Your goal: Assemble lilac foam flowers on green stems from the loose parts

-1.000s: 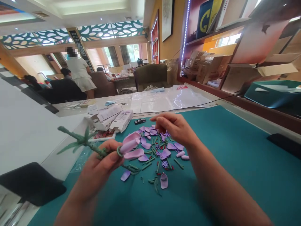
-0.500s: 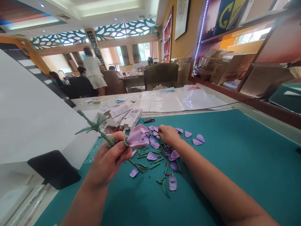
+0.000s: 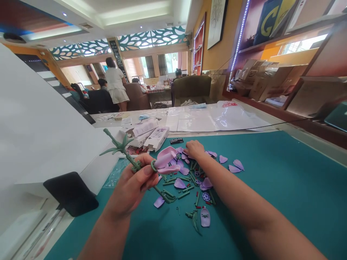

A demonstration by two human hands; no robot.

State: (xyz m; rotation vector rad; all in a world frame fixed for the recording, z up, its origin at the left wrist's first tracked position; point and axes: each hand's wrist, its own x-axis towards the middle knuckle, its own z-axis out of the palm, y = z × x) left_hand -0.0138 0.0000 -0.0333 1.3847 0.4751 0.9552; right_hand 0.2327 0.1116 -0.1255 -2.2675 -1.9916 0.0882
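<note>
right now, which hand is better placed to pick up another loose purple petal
Right. The right hand rests on the loose petals, fingers down among them. The left hand is full, gripping the green stem of the part-built flower.

Left hand [image 3: 132, 188]: bare, thumbnail trimmed short and plain; right hand [image 3: 194, 148]: bare likewise; both forearms uncovered from wrist to the lower frame edge; any sleeve lies outside the view.

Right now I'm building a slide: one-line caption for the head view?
Left hand holds a green-stemmed purple flower over a teal mat; right hand rests on the loose petals.
</note>
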